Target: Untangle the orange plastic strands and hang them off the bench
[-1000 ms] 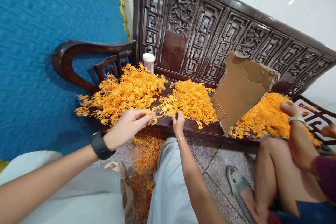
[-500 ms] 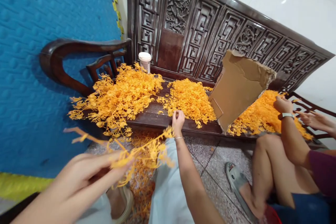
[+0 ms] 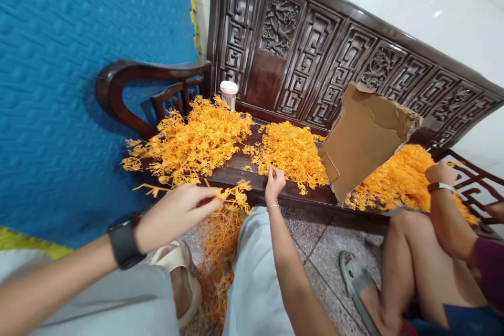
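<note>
Three along the desk [image 3: 230,175]: a left heap [image 3: 205,142], a middle heap [image 3: 293,149] and a right heap [image 3: 397,178], all of tangled yellow-orange sprigs; bare dark wood shows between the first two.
Left hand [image 3: 185,212]: thumb and fingers clamped on a yellow sprig [image 3: 238,197], just in front of the left heap; the frilly end sticks out beyond the fingertips, and a thin stem shows on the other side.
Right hand [image 3: 275,182]: thumb and fingertips together at the near edge of the middle heap; whether anything is pinched between them is too small to tell.
Wrists: black watch [image 3: 126,241] on the left, thin bracelet [image 3: 272,207] on the right.
Cardboard [image 3: 370,136]: brown, torn along the top, standing tilted between the middle and right heaps.
Tub [image 3: 229,95]: white-lidded, upright behind the left heap, near the carved backrest [image 3: 268,81].
Floor [image 3: 315,236]: speckled tiles, with a pile of orange stems [image 3: 220,252] between the person's feet.
Co-worker: a hand [image 3: 440,173] with a wristband [image 3: 441,187] beside the right heap, purple sleeve [image 3: 490,273] behind it; its grip cannot be told.
Far left: blue textured mat [image 3: 59,37] beyond the curved armrest [image 3: 105,86].
</note>
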### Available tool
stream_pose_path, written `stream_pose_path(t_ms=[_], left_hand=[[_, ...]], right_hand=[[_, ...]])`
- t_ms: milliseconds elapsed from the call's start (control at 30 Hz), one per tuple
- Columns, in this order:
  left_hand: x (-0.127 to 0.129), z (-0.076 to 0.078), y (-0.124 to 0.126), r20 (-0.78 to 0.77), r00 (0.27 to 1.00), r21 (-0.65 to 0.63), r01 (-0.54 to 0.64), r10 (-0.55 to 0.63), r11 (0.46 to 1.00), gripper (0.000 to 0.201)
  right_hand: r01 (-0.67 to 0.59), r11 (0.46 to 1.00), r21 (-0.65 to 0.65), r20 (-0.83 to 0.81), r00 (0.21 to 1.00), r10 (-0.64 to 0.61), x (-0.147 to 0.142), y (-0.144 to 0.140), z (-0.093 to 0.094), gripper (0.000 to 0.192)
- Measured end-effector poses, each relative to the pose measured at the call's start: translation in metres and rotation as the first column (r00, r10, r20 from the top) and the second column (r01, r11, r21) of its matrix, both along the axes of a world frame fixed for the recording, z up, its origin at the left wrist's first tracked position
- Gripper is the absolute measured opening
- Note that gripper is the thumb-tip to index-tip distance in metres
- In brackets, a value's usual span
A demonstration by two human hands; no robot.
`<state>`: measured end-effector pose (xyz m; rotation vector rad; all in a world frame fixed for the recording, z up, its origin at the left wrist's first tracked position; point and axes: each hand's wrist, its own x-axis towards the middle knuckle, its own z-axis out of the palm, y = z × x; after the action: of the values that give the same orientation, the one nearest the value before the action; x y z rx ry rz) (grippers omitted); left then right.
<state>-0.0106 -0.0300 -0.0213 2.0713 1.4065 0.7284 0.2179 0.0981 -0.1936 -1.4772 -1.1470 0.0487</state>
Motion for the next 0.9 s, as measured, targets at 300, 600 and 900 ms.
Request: stream_pose_path(t_ms=[300, 600, 900], left_hand=[[0.028, -0.010, 0.048, 0.035, 0.971, -0.176, 0.238, -0.235, 0.955, 0.034], [0.059, -0.047, 0.082, -0.161, 0.965, -0.099, 0.193, -0.207, 0.976, 0.029], [0.061, -0.043, 0.098, -0.186, 0.971, -0.088, 0.135, -0.149, 0.987, 0.027]], right_hand=[[0.017, 0.999, 0.041, -0.031, 0.999, -0.016, 0.001, 0.000, 0.000, 0.032], [0.026, 1.000, 0.016, -0.030, 0.999, -0.026, 0.001, -0.001, 0.002, 0.028], [-0.018, 1.000, 0.003, -0.058, 0.998, 0.018, 0.002, -0.001, 0.002, 0.036]])
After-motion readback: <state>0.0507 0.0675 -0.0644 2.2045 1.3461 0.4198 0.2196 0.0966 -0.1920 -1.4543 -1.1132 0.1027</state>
